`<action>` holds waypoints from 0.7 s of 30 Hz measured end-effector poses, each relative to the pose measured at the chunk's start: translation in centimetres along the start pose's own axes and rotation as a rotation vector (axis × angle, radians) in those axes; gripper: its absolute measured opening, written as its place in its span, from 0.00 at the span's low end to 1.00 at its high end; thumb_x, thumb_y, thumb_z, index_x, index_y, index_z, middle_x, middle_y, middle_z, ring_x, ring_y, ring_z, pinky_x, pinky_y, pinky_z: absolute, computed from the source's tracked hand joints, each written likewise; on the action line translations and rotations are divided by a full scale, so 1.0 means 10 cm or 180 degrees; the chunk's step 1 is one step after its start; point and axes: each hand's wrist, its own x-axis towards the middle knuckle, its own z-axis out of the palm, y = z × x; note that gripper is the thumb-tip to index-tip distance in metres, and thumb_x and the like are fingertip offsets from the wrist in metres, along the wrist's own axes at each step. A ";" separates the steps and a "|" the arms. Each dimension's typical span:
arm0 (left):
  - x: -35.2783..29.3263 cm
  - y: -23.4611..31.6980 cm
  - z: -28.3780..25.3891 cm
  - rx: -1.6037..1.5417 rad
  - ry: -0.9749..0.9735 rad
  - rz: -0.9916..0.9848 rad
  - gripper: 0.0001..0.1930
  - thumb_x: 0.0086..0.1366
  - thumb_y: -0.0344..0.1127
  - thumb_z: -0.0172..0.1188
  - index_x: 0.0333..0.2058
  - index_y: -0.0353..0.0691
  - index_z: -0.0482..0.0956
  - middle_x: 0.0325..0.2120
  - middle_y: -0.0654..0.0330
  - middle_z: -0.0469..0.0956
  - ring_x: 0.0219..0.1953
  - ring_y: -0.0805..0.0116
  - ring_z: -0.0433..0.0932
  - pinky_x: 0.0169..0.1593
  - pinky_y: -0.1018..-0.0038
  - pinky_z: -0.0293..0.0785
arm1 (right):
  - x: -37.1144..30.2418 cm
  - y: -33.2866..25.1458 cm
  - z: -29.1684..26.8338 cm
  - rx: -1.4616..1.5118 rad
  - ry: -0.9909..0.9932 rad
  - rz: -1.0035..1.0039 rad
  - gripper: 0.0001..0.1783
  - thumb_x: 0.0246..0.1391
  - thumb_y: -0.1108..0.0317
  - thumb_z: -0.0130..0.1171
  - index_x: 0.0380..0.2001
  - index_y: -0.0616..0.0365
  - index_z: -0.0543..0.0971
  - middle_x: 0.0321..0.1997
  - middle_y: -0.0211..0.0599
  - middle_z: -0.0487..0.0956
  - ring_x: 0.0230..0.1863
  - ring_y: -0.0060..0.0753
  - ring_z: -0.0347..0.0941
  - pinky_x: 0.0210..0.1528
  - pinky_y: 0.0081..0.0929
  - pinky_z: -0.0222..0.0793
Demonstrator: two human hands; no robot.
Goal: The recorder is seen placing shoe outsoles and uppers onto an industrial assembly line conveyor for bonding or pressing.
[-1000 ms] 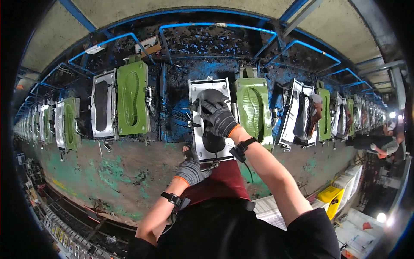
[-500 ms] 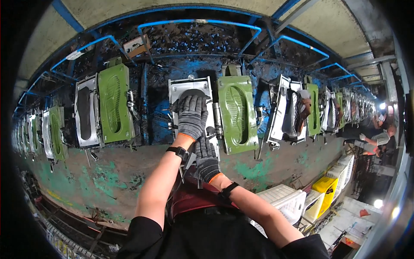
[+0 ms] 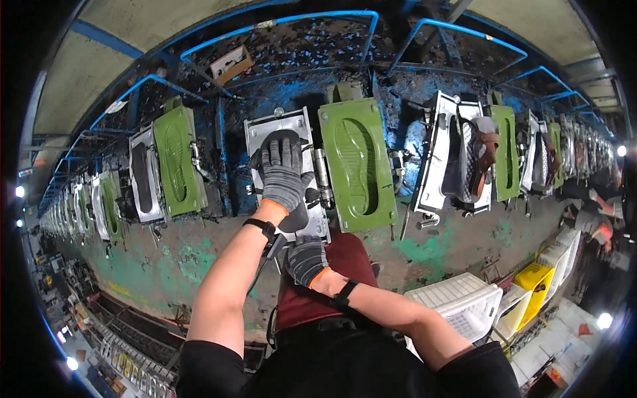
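My left hand (image 3: 284, 171), in a grey striped knit glove, lies flat with its fingers stretched out on a dark sole-shaped piece (image 3: 296, 220). That piece sits on a silvery metal mould plate (image 3: 300, 121), and the hand covers much of it. By the plate's near end is my right hand (image 3: 307, 261), in a matching glove; its fingers are mostly hidden, so their grip does not show. Hinged to the plate's right side, a green mould half (image 3: 358, 166) lies open, showing a sole-shaped hollow.
On the right, another metal mould (image 3: 431, 162) carries a brown-strapped sandal (image 3: 486, 156). More moulds run along both sides. Blue pipe rails (image 3: 285, 22) arch behind. White crates (image 3: 458, 302) and a yellow crate (image 3: 534, 292) stand at the lower right. A person (image 3: 590, 219) is at the far right.
My right hand has drawn back toward me to the plate's near end. My left hand stays flat on the dark piece, now with its fingers more spread. The view has shifted a little.
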 end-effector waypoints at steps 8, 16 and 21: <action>-0.09 -0.07 -0.16 -0.0304 0.0027 -0.0119 0.51 0.62 0.68 0.55 0.73 0.35 0.57 0.74 0.44 0.51 0.75 0.37 0.46 0.74 0.37 0.38 | -0.04 0.20 0.17 0.1419 -0.2202 0.0681 0.36 0.47 0.47 0.66 0.54 0.62 0.78 0.46 0.55 0.84 0.49 0.58 0.81 0.51 0.50 0.77; 0.21 -0.70 0.19 -0.2113 0.0693 0.0309 0.31 0.71 0.60 0.49 0.59 0.43 0.77 0.61 0.49 0.74 0.64 0.50 0.69 0.69 0.54 0.61 | -0.14 0.14 0.40 0.0193 -0.1907 0.0418 0.25 0.52 0.60 0.59 0.54 0.56 0.81 0.41 0.50 0.85 0.43 0.52 0.83 0.41 0.49 0.78; -0.11 -1.97 2.05 -0.2693 0.1338 -0.1906 0.33 0.75 0.62 0.43 0.59 0.39 0.77 0.60 0.46 0.75 0.60 0.47 0.74 0.64 0.59 0.69 | -0.33 -0.22 0.17 -0.0009 -0.1164 0.0503 0.33 0.51 0.62 0.61 0.61 0.58 0.74 0.52 0.51 0.80 0.51 0.51 0.79 0.49 0.47 0.76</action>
